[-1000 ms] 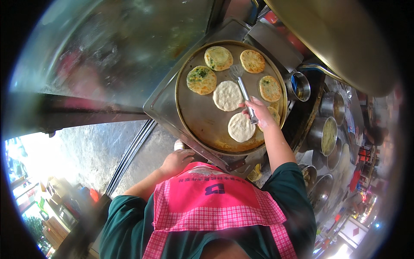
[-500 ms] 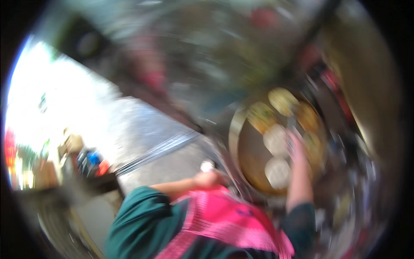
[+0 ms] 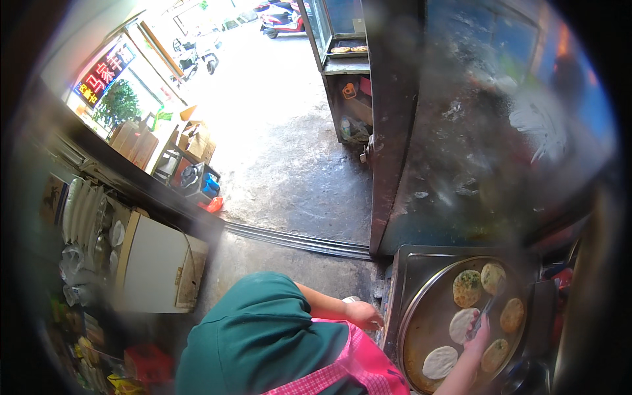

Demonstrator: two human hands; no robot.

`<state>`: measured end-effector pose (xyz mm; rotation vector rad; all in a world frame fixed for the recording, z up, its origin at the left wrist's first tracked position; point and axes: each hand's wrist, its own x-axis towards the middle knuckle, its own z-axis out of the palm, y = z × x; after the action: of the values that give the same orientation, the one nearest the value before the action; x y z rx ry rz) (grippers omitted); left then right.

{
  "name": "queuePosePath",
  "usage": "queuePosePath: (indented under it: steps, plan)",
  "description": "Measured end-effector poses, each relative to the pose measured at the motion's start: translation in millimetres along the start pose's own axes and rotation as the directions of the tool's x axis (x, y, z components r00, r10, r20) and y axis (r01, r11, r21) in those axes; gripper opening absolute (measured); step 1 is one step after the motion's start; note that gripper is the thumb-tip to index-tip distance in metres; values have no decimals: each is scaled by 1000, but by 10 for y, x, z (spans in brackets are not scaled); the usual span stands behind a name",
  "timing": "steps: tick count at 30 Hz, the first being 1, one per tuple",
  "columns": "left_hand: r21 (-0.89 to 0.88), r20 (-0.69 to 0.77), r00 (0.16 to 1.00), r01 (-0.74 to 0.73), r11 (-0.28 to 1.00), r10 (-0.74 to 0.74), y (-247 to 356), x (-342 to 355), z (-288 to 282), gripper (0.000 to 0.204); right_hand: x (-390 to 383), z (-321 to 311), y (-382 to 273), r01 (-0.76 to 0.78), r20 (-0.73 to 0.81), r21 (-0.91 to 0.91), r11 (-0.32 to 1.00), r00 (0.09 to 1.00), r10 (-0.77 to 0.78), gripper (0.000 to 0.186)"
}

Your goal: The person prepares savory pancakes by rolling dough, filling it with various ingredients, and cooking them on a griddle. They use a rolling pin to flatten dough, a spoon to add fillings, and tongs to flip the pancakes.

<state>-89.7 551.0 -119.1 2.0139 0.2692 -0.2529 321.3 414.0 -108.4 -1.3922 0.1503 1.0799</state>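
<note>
Head: over pan (image 3: 421, 313), right hand (image 3: 478, 331) clamps spatula (image 3: 488, 305), likely light, best handle-held; left hand (image 3: 364, 315) beside pan, finger spread unclear.

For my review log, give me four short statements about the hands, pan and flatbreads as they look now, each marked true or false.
1. The right hand holds a metal utensil. True.
2. The left hand is over the pan. False: it is beside the stove, outside the pan.
3. Several flatbreads lie in the pan. True.
4. Every flatbread is browned. False: two rounds are pale.
</note>
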Motion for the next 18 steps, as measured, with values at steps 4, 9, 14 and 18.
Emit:
queuePosePath:
  steps: [4,9,14,18]
  plan:
    - [27,6,1000,-12,1000,12,-32,7,51,33,32,78,-62,-37,30,-114,993,999,40,22]
    - [20,44,997,-63,998,62,-32,-8,51,35,-35,59,-71,204,-96,-416,886,959,-266,30]
    - [1,87,996,19,1000,-19,10,-18,-165,29,-155,37,-226,168,112,-985,39,795,-596,58]
    - [38,17,999,37,999,-38,108,62,-199,33,-321,75,-284,60,203,-949,-311,867,-455,61]
